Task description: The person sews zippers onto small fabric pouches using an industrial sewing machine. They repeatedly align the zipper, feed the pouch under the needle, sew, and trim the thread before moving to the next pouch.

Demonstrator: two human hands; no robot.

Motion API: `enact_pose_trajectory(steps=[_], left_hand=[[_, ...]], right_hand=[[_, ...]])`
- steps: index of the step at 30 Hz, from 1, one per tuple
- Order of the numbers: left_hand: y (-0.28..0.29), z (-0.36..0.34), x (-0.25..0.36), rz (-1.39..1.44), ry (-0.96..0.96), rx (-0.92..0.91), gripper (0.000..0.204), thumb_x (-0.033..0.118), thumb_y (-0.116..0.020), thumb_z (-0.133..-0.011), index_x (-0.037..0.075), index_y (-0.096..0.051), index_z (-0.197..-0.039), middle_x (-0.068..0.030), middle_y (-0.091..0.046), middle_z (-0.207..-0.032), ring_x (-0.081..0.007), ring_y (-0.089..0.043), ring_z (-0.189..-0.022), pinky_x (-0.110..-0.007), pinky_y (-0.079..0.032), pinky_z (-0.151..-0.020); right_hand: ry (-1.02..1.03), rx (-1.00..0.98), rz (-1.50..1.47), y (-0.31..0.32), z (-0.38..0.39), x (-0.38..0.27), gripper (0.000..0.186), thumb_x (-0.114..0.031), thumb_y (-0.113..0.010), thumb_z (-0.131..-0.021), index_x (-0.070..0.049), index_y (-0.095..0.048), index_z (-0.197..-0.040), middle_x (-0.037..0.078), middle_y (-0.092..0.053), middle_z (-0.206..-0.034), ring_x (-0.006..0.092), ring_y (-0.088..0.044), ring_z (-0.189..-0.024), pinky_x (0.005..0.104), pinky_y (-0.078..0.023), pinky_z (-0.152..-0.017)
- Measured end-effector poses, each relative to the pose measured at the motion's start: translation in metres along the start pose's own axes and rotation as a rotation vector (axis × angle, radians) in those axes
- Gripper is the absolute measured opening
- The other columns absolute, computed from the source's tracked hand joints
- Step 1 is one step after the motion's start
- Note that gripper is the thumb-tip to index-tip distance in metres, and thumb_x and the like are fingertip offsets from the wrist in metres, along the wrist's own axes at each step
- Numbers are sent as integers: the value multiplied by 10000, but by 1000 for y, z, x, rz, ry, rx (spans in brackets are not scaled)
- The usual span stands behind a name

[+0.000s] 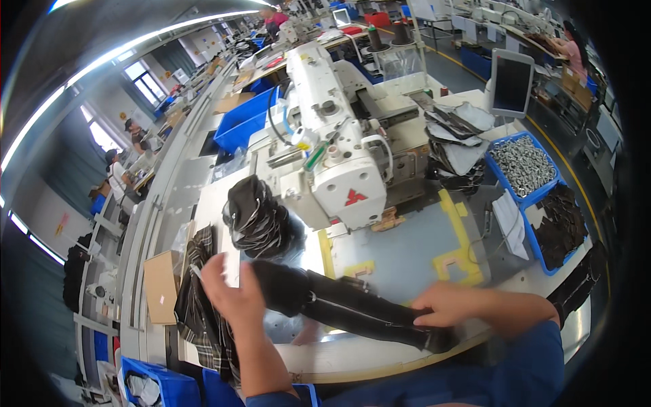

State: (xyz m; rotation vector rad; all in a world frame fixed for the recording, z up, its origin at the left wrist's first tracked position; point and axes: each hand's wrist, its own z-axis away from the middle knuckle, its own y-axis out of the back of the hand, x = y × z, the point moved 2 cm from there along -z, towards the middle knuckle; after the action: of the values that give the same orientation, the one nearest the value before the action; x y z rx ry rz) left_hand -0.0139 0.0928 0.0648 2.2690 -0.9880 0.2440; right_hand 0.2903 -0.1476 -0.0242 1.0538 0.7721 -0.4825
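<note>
A long black fabric piece (352,302) with a pale seam line lies across the machine's front. My right hand (441,308) grips it near its right end, thumb on top. My left hand (234,292) is raised at its left end, fingers apart and slightly blurred, beside dark plaid fabric (200,319). Behind them stands a stack of dark, folded pieces (251,214). The white sewing machine (332,156) stands over a grey plate (400,258) edged with yellow tape.
Blue bins of metal parts (522,163) and dark scraps (556,227) sit right, below a screen (510,81). Layered pieces (454,136) lie nearby. A blue bin (237,122) and cardboard (159,288) are left; more bins (156,380) are below. Other workers (119,176) sit at distant machines.
</note>
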Motion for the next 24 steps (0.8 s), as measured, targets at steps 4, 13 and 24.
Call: enact_pose_trajectory(steps=[4, 13, 24], left_hand=[[-23, 22, 84, 523, -192, -957, 561, 305, -918, -792, 61, -704, -1250, -166, -711, -1144, -339, -692, -1052, -408, -547, -919], [-58, 22, 149, 912, -639, -1845, 258, 231, -835, -895, 1, -757, -983, -192, -703, -793, -354, -688, -726, -438, -505, -674], [-18, -59, 180, 1492, -21, -1202, 258, -35, -769, -953, -59, -737, -1208, -80, -781, -1124, -108, -694, -1010, -292, -568, -890]], right_hand=[[90, -1, -31, 20, 5, -41, 259, -284, -707, -993, -56, -750, -1110, 155, -748, -916, 393, -714, -851, 470, -542, -753], [655, 211, -510, 83, 54, -40, 268, -130, -833, -845, 63, -760, -1016, 181, -773, -914, 310, -748, -786, 367, -544, -679], [784, 591, -332, 49, 13, -61, 437, -246, -883, -862, 52, -733, -1143, 184, -758, -1125, 309, -734, -926, 360, -558, -789]])
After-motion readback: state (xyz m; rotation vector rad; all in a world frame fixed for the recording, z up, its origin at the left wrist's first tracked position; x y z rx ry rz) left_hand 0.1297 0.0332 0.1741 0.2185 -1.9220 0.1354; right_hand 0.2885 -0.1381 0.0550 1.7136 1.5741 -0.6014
